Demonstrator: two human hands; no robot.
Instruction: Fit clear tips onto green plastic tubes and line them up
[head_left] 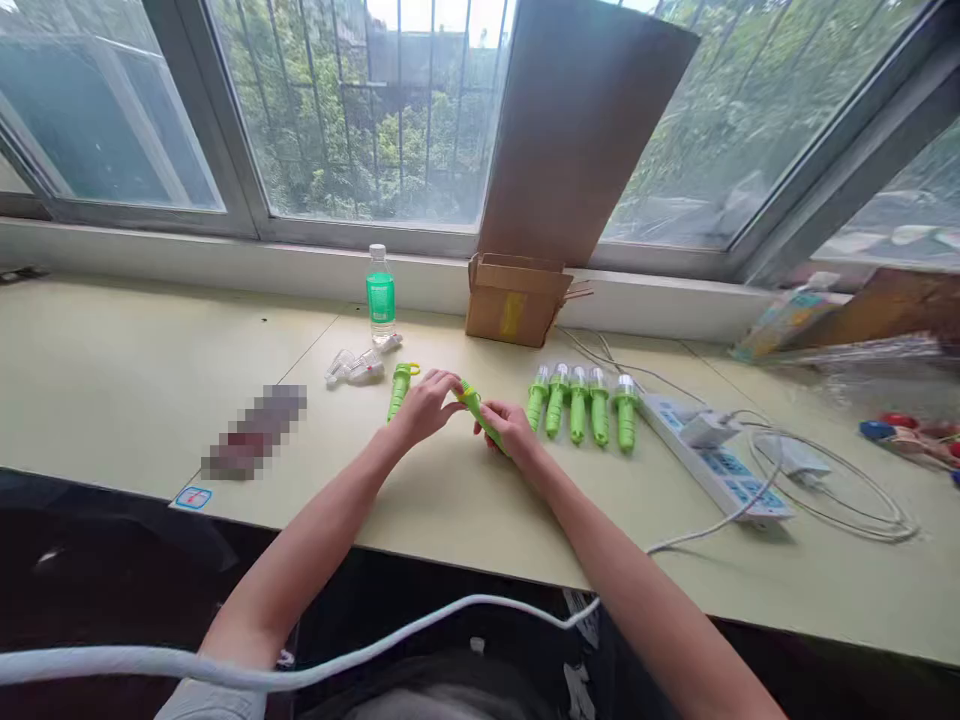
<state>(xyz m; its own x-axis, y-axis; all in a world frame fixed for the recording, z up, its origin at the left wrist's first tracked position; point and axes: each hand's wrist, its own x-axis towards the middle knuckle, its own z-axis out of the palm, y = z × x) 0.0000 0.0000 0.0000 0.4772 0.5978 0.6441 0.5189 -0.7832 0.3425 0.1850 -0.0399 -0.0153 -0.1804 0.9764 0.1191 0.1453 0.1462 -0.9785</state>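
Note:
Between my hands, above the table, is a green ribbed plastic handle with a yellow ring at its upper end. My right hand is wrapped round its lower part. The fingers of my left hand pinch the yellow-ringed end. Just left of my left hand, another green handle with a yellow ring lies on the table, partly covered by the hand. Right of my right hand, several green handles with clear caps lie in a row. Some clear plastic caps lie beyond my left hand.
A water bottle and an open cardboard box stand by the window. At right lie a power strip and a coiled cable. A white cable crosses in front of me. A blurred-out object lies left.

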